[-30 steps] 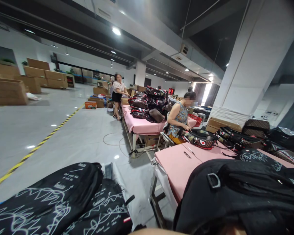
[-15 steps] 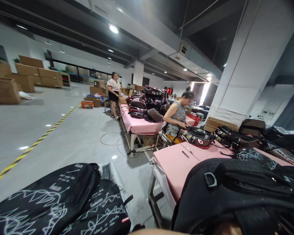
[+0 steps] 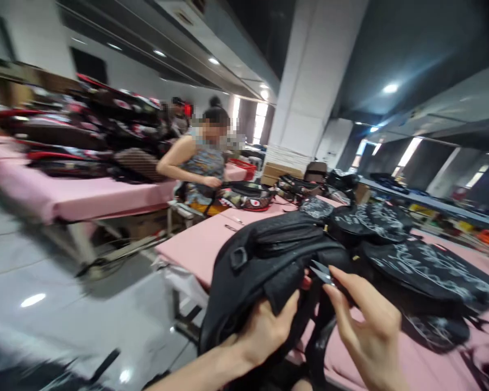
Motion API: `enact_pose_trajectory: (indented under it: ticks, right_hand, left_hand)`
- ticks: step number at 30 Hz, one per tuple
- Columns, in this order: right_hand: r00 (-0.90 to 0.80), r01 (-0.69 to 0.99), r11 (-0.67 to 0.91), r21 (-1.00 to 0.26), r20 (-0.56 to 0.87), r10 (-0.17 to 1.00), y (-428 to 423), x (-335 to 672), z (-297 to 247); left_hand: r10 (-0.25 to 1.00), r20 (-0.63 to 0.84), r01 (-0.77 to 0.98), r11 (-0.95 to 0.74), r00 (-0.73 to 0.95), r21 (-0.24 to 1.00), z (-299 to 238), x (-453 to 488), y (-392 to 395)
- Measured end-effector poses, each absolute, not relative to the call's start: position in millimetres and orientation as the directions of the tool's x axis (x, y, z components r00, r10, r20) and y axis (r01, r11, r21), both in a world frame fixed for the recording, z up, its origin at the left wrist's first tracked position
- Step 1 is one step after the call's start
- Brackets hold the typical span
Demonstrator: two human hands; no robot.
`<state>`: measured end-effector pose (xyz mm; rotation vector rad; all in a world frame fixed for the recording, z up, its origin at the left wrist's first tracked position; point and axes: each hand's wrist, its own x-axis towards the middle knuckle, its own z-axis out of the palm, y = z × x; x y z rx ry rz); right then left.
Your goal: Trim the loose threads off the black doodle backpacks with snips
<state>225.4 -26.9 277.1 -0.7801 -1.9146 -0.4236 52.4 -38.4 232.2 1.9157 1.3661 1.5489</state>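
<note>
A black backpack stands tilted at the edge of the pink-covered table, its handle and a ring on the near side. My left hand is closed on the backpack, thumb on top and some fingers hidden behind the fabric. Between the thumb and finger of my right hand is a small pair of thread snips, blades pointing left at the backpack's edge. Right of it lie black backpacks with white scribble prints.
A co-worker sits across the table with a patterned bag. Another pink table at left bears a heap of bags. A cardboard box and a pillar stand behind.
The view has swung right and down. Both my hands now show, with the snips in the right one. The scribble-print bags at lower left have mostly left view.
</note>
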Motion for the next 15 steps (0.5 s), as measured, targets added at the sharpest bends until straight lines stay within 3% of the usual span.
enact_pose_trajectory:
  ticks: [3, 7, 15]
  right_hand:
    - [-0.288, 0.705, 0.707, -0.049, 0.892, 0.349, -32.2, 217.0, 276.6]
    - [-0.309, 0.673, 0.738, -0.055, 0.885, 0.348, -40.3, 211.3, 282.1]
    - [-0.378, 0.743, 0.666, 0.066, 0.862, 0.336, -50.9, 203.1, 293.7]
  left_hand:
    - [0.757, 0.652, 0.531, -0.537, -0.040, 0.656, 223.5, 51.0, -35.8]
    - [0.763, 0.645, 0.541, -0.523, -0.049, 0.659, 211.5, 56.8, -36.2]
    - [0.850, 0.495, 0.324, -0.423, -0.183, 0.846, 192.6, 69.1, -33.4]
